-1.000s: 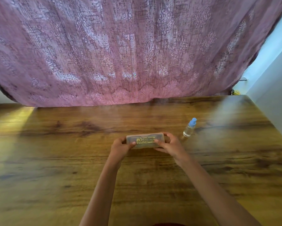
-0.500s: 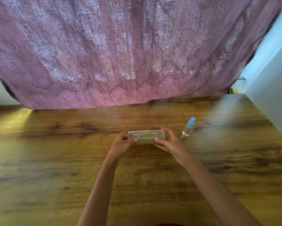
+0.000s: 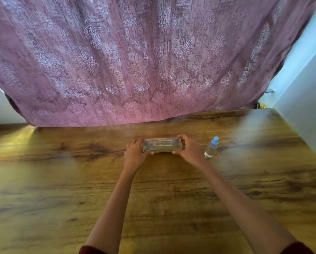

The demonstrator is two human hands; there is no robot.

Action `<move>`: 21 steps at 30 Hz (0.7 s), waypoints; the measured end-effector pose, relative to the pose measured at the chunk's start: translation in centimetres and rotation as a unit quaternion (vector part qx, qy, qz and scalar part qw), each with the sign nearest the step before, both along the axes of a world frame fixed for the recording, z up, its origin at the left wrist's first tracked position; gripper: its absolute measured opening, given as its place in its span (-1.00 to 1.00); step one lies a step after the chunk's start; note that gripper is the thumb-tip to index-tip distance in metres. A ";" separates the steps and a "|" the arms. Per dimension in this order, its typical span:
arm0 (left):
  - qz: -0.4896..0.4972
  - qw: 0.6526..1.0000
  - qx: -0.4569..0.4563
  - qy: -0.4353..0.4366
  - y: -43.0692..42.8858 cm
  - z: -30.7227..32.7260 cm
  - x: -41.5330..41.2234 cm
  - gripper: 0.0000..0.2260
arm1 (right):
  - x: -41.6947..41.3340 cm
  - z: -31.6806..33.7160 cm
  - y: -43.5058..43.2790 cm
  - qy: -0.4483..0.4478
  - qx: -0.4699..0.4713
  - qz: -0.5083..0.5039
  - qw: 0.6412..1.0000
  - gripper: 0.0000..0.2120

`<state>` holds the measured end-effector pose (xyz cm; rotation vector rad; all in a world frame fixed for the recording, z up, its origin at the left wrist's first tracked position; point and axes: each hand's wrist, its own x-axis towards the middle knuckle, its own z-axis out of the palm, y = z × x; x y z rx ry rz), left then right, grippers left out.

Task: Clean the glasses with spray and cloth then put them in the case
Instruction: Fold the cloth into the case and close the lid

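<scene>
**A:** Head view. Where is the case?

**B:** The case (image 3: 161, 145) lies long side left to right with its printed lid facing up, low over the wooden table (image 3: 62, 180). Whether it touches the table cannot be told. Its contents cannot be made out through the lid.

**A:** Left hand?

**B:** The left hand (image 3: 135, 154) grips the left end of the case, with the thumb on the near edge and the fingers curled over the far side.

**A:** Right hand?

**B:** The right hand (image 3: 190, 151) grips the right end of the case the same way.

**A:** Spray?

**B:** The spray bottle (image 3: 211, 148) stands upright on the table to the right of the case. It is just beyond the right hand and not touching it. It has a clear body and a blue cap.

**A:** Surroundings?

**B:** A purple patterned curtain (image 3: 135, 61) hangs behind the case at the table's far edge. A pale wall (image 3: 303, 107) stands well to the right of the case. Dark red sleeves (image 3: 298, 249) show nearer than the case, at the bottom of the frame.
</scene>
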<state>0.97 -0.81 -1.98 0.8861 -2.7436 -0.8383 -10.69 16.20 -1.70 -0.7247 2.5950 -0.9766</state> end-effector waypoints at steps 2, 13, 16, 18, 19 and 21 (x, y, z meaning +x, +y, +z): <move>-0.001 1.000 0.001 -0.010 -0.1 -0.2 -0.1 -0.41 | 0.0 -0.2 -0.1 0.011 0.011 0.001 1.000 -0.42; 0.031 0.997 0.069 0.024 0.1 -1.5 0.6 -0.39 | 0.4 0.4 0.1 0.043 0.013 0.021 0.999 -0.34; 0.027 0.996 0.074 0.030 0.0 -1.7 0.6 -0.38 | 0.3 2.3 0.5 0.137 -0.017 0.036 0.990 -0.52; 0.023 0.996 0.077 0.023 -0.1 -1.7 0.7 -0.33 | -0.1 3.8 0.9 0.173 -0.044 0.025 0.984 -0.66; 0.020 0.996 0.080 0.021 -0.1 -1.8 0.7 -0.30 | -0.4 4.4 1.2 0.192 -0.051 0.018 0.980 -0.71; 0.017 0.996 0.085 0.020 -0.2 -1.8 0.7 -0.26 | -0.9 5.3 2.0 0.247 -0.051 -0.005 0.968 -0.76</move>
